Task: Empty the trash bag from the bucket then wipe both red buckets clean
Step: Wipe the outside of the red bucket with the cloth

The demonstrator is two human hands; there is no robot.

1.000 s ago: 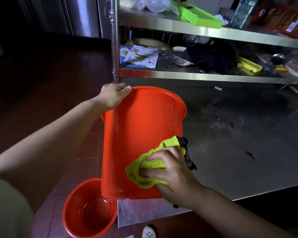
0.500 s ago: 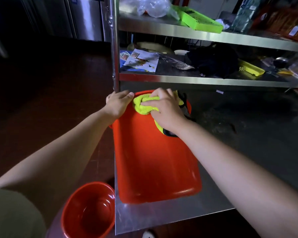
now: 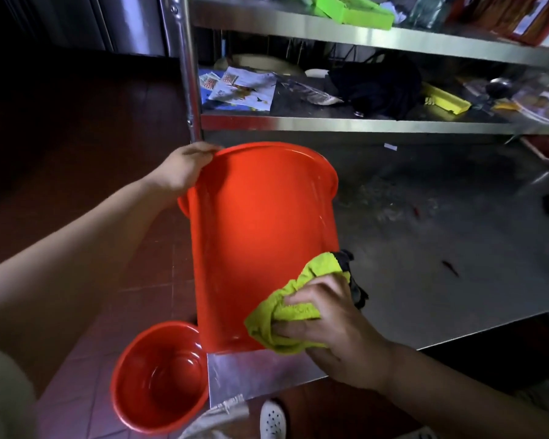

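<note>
Red plastic, glossy and wet-looking inside, the smaller bucket [image 3: 159, 378] stands open-mouthed on the tiled floor just off the worktop's near left corner. The right hand [image 3: 333, 327] bunches a yellow-green cloth [image 3: 286, 312] in curled fingers and presses it against the lower outer wall of the large red bucket [image 3: 260, 236]. That bucket rests with its base at the near left corner of the steel worktop [image 3: 425, 264], tipped away, its smooth side shining. The left hand [image 3: 181, 171] grips its far rim, fingers hooked over the lip.
</note>
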